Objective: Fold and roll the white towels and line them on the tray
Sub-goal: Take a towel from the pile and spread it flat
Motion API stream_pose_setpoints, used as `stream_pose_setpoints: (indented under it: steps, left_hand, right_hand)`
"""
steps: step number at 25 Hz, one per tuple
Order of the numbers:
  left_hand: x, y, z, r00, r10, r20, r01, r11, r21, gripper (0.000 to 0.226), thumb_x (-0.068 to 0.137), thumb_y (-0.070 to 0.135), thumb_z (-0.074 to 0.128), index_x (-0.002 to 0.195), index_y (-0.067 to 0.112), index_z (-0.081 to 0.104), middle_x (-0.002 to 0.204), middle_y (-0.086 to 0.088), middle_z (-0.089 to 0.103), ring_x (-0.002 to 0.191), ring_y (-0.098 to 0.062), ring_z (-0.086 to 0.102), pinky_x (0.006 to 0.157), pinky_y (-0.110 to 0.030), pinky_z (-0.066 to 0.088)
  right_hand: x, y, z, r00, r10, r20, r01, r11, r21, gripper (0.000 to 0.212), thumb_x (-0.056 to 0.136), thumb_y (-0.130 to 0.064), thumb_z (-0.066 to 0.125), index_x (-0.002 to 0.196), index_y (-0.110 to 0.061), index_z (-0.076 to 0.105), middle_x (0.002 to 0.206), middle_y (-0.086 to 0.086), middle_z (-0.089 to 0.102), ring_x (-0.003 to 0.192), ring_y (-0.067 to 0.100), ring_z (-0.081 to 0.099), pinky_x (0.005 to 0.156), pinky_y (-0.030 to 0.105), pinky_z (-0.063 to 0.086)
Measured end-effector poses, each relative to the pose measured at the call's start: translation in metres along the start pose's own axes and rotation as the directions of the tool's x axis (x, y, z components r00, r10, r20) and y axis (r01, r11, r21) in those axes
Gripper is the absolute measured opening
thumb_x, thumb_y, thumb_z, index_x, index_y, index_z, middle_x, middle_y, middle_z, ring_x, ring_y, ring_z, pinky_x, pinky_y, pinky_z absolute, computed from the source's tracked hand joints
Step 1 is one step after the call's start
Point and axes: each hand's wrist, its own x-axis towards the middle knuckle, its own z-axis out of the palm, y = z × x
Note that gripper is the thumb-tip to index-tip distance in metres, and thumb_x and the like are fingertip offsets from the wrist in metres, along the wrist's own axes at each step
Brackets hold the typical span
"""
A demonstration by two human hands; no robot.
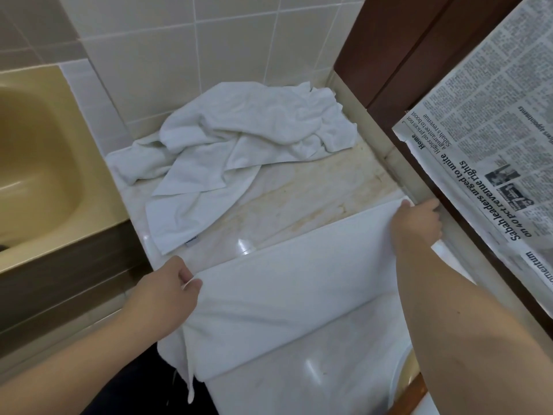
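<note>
Left hand (167, 290): fingers pinched the smooth white towel (287, 283) corner.
Right hand (417, 223): fingers gripped its far corner.
Beyond fingers: crumpled towels (239, 145) on marble bench (314, 187).

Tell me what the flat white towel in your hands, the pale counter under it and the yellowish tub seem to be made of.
Flat white towel: soft woven cloth, probably cotton terry; matte, drapes and creases where the left hand and right hand pinch its corners.
Pale counter: looks like polished marble or similar stone; beige veining, glossy light reflections.
Yellowish tub: smooth moulded shell, maybe acrylic or enamel; soft sheen, rounded seamless corners.
</note>
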Motion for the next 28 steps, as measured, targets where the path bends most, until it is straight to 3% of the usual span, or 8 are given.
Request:
stream_pose_setpoints:
  steps: [5,7,10,16,19,22,25,28]
  left_hand:
    - [0.002,-0.001,-0.004,0.998,0.007,0.065,-0.005,1.0,-0.027,0.019,0.099,0.04,0.063,0.096,0.023,0.055,0.09,-0.003,0.064,0.082,-0.018,0.063,0.064,-0.031,0.047]
    - [0.0,0.0,-0.005,0.995,0.038,0.096,-0.034,0.998,-0.05,0.016,0.098,0.039,0.064,0.101,0.024,0.059,0.092,0.001,0.065,0.084,-0.015,0.063,0.066,-0.029,0.046]
    - [-0.005,-0.01,-0.011,0.983,0.09,0.16,-0.079,0.994,-0.074,0.008,0.096,0.032,0.065,0.103,0.028,0.066,0.093,0.008,0.069,0.087,-0.01,0.065,0.071,-0.026,0.05]
    - [-0.017,-0.042,-0.047,0.947,0.202,0.25,-0.201,0.979,-0.03,0.021,0.089,0.012,0.063,0.093,0.031,0.071,0.085,0.015,0.074,0.074,0.0,0.067,0.059,-0.011,0.045]
    - [-0.014,-0.064,-0.063,0.925,0.195,0.326,-0.21,0.978,0.011,0.022,0.086,0.006,0.057,0.087,0.025,0.07,0.074,0.016,0.07,0.066,-0.003,0.063,0.057,-0.014,0.043]
    - [0.006,-0.104,-0.074,0.911,0.088,0.404,-0.161,0.975,0.151,0.026,0.088,0.006,0.057,0.083,0.027,0.072,0.078,0.008,0.07,0.074,-0.01,0.067,0.064,-0.023,0.05]
    - [0.03,-0.142,-0.074,0.945,-0.073,0.318,0.009,0.98,0.198,0.022,0.094,0.008,0.058,0.09,0.025,0.073,0.102,0.001,0.073,0.088,-0.01,0.068,0.08,-0.029,0.057]
    - [0.023,-0.132,-0.064,0.995,-0.069,-0.067,0.079,0.984,0.162,0.025,0.09,0.007,0.06,0.109,0.022,0.065,0.116,-0.001,0.065,0.1,-0.015,0.06,0.091,-0.036,0.054]
  right_hand:
    - [-0.06,-0.015,-0.008,0.984,-0.11,-0.14,0.13,0.981,0.142,0.052,0.1,-0.034,0.052,0.142,-0.005,0.045,0.14,0.02,0.05,0.13,0.04,0.048,0.112,0.052,0.038]
    - [-0.099,-0.018,-0.001,0.973,-0.23,-0.001,0.228,0.963,0.143,0.061,0.102,-0.046,0.046,0.151,-0.01,0.04,0.155,0.018,0.042,0.144,0.038,0.037,0.12,0.055,0.028]
    - [-0.141,-0.017,0.015,0.91,-0.244,0.335,0.267,0.964,-0.023,0.082,0.102,-0.069,0.014,0.165,-0.018,0.006,0.173,0.011,-0.003,0.158,0.039,-0.004,0.123,0.063,0.0]
    - [-0.14,-0.019,0.017,0.9,-0.228,0.371,0.263,0.964,-0.044,0.084,0.097,-0.073,0.001,0.165,-0.023,-0.005,0.172,0.009,-0.014,0.157,0.038,-0.013,0.124,0.062,-0.006]
    - [-0.144,-0.02,0.015,0.89,-0.234,0.39,0.27,0.962,-0.041,0.084,0.097,-0.073,0.001,0.165,-0.023,-0.004,0.172,0.008,-0.013,0.157,0.038,-0.012,0.124,0.062,-0.006]
    - [-0.145,-0.018,0.012,0.882,-0.237,0.407,0.273,0.961,-0.032,0.085,0.098,-0.073,0.001,0.165,-0.022,-0.004,0.172,0.009,-0.013,0.157,0.038,-0.012,0.124,0.062,-0.006]
    - [-0.144,-0.018,0.012,0.875,-0.245,0.418,0.282,0.959,-0.03,0.084,0.098,-0.072,0.003,0.165,-0.022,-0.005,0.172,0.009,-0.014,0.157,0.038,-0.013,0.124,0.061,-0.007]
    - [-0.142,-0.019,0.014,0.878,-0.248,0.409,0.281,0.959,-0.022,0.083,0.1,-0.07,0.005,0.165,-0.019,-0.004,0.172,0.01,-0.012,0.157,0.039,-0.011,0.124,0.062,-0.006]
